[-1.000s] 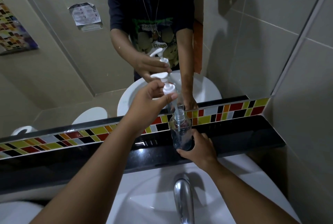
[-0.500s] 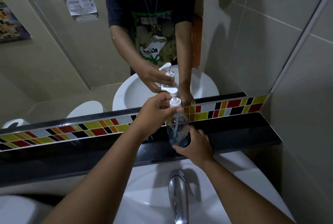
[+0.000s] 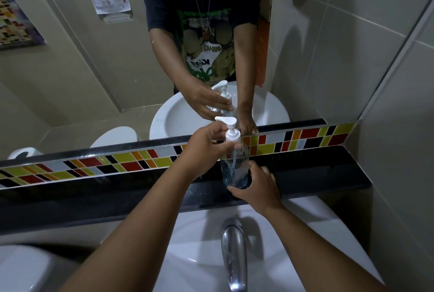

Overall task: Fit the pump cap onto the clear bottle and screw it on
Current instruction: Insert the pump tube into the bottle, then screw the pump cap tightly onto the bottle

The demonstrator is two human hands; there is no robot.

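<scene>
A clear bottle (image 3: 234, 169) with a little bluish liquid stands upright on the black ledge (image 3: 328, 174) behind the sink. The white pump cap (image 3: 231, 130) sits on the bottle's neck, its nozzle pointing left and its tube down inside the bottle. My left hand (image 3: 206, 150) grips the cap's collar from the left, thumb and fingers wrapped around it. My right hand (image 3: 257, 186) holds the bottle's base from the front right. The mirror above repeats both hands and the bottle.
A chrome tap (image 3: 234, 254) rises over the white basin (image 3: 197, 244) just below my hands. A band of coloured tiles (image 3: 117, 165) runs along the ledge's back under the mirror. The tiled side wall (image 3: 399, 174) closes in at the right.
The pump cap has come down from above the bottle; its tube slid inside and the collar now rests on the neck. My right hand stayed on the base.
</scene>
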